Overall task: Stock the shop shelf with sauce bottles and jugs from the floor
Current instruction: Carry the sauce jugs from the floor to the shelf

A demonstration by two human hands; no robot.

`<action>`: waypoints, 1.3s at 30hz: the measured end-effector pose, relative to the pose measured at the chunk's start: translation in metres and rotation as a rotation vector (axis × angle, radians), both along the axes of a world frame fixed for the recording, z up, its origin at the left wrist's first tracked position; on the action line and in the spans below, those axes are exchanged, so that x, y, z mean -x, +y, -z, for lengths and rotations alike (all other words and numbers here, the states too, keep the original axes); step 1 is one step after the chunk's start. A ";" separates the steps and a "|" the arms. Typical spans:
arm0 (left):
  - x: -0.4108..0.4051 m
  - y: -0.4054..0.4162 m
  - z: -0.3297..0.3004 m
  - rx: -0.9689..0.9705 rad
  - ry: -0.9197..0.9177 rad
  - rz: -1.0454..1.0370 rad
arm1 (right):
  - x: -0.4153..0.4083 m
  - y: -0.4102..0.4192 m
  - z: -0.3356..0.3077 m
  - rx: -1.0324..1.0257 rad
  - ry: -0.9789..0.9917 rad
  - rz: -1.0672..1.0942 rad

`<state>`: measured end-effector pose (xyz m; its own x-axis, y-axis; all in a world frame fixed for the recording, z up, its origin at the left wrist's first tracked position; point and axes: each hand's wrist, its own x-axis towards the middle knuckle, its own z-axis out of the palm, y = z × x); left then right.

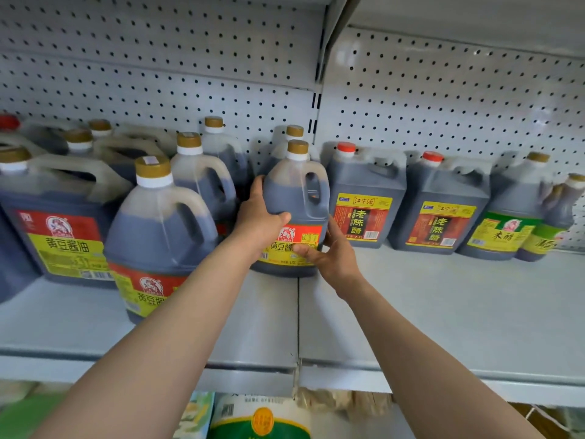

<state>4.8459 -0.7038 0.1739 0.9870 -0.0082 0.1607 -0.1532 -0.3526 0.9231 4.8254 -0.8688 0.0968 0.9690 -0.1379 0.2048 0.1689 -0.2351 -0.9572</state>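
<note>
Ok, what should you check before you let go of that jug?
1. Both hands on the jug: ok. The left hand holds its left side, the right hand its lower right.
2. Jug upright: ok, gold cap on top.
3. Jug fully down on the shelf: cannot tell, though its base looks on the surface.
4. Label facing out: ok, red and yellow label shows in front.
5. Room beside it: ok, a gap to the front jug on the left; the vinegar jug stands close on the right.
</note>
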 end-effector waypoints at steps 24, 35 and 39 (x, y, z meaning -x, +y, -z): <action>0.140 0.003 0.049 -0.317 -0.124 0.579 | 0.259 0.056 -0.034 0.568 0.404 0.949; 0.311 0.013 0.100 -0.386 -0.221 1.174 | 0.495 0.140 0.001 0.572 0.756 1.310; 0.377 0.011 0.112 -0.424 -0.276 1.284 | 0.567 0.165 0.015 0.542 0.824 1.412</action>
